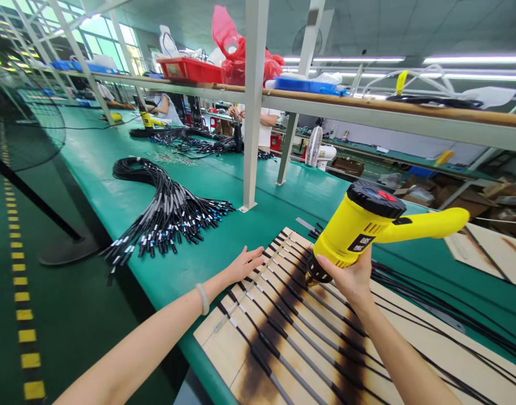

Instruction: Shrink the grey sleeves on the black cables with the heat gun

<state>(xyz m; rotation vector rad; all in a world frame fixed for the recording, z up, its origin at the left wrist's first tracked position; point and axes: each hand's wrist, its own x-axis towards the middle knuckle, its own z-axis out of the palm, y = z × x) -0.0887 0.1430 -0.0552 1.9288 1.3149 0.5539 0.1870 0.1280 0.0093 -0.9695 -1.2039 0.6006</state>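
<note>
A yellow heat gun is in my right hand, which grips it around the barrel near the black nozzle end. Its nozzle points down, close above black cables laid side by side on a scorched wooden board. My left hand rests with fingers stretched out at the board's far left edge, on or just over the cable ends. The cables carry grey and black sleeves and small white labels. Dark burn bands run across the board beneath them.
A large bundle of black cables lies on the green table beyond the board. A white post stands on the table under a shelf with a red tray. People work farther back. A fan stand is at left.
</note>
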